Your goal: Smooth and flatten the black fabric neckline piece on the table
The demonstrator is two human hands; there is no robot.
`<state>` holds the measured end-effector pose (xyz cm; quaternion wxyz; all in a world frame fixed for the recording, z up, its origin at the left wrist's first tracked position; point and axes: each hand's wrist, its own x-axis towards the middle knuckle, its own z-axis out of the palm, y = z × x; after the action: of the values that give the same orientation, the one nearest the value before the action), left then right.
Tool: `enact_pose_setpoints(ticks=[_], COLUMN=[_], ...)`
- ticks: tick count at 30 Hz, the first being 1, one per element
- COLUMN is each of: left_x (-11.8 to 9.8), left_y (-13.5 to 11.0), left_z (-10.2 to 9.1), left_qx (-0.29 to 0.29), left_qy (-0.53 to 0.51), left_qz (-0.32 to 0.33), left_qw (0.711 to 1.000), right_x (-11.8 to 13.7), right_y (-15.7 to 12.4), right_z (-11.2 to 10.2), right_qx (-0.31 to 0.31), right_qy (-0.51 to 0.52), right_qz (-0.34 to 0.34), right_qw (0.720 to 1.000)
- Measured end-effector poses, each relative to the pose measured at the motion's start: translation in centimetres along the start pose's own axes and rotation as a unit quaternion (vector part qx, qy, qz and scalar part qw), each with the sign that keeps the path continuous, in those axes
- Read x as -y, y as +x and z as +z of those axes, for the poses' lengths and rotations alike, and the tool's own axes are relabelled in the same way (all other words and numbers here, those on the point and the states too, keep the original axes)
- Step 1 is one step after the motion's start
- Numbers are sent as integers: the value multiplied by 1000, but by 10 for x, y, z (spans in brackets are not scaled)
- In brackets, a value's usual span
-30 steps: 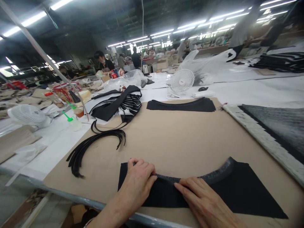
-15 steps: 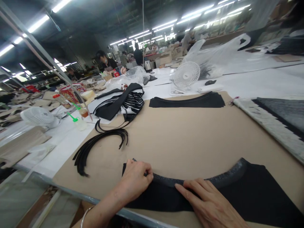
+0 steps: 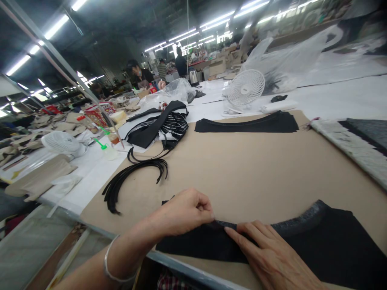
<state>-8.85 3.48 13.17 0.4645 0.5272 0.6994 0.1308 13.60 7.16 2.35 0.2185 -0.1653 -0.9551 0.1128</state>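
A black fabric panel (image 3: pixel 326 249) with a curved ribbed collar edge (image 3: pixel 302 222) lies on the brown paper sheet (image 3: pixel 242 169) at the table's near edge. My left hand (image 3: pixel 186 211) is closed in a pinch on the collar edge near its left end. Flat on the fabric just right of it lies my right hand (image 3: pixel 269 253), fingers stretched out and pressing beside the pinch. A bundle of curved black strips (image 3: pixel 133 177) lies to the left on the paper. Another black fabric panel (image 3: pixel 246 124) lies at the far side.
A white desk fan (image 3: pixel 244 90) stands behind the far panel, another fan (image 3: pixel 62 143) at left. Striped and black garments (image 3: pixel 160 127), green-capped bottles (image 3: pixel 107 149), plastic bags (image 3: pixel 178 90) and a grey textile (image 3: pixel 356 141) at right surround the paper. Other people work further back.
My left hand went from lying flat on the panel's left end to pinching the collar edge, moving right toward my right hand. The view tilted and shifted left.
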Motion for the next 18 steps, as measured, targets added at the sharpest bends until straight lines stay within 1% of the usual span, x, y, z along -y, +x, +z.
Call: enact_pose_setpoints(ticks=[1,3,5,7,10,14,18], left_x=[-6,-15,-20,-18,-5,22,40], left_y=[3,8,10,8,4,5,12], left_z=[0,2,4,6,2,-5,-2], left_qx=[20,39,41,32,12,-8,-27], left_qy=[-41,-101,-132,-132,-67,26,72], left_qz=[-1,-7,-13,-19,-33,-59,-82], left_qw=[999,994,990,990,997,998,994], right_x=[-1,-2,-3,-2,-2,0,-1], right_y=[0,0,1,1,0,-1,-2], right_z=[0,-2,-5,-7,-8,-6,-2], right_qx=[4,7,3,-3,-5,-3,-16], right_qy=[1,3,0,-7,-14,-23,-28], right_qz=[-9,-19,-14,-10,-18,-28,-29], right_qw=[1000,1000,1000,1000,1000,999,999])
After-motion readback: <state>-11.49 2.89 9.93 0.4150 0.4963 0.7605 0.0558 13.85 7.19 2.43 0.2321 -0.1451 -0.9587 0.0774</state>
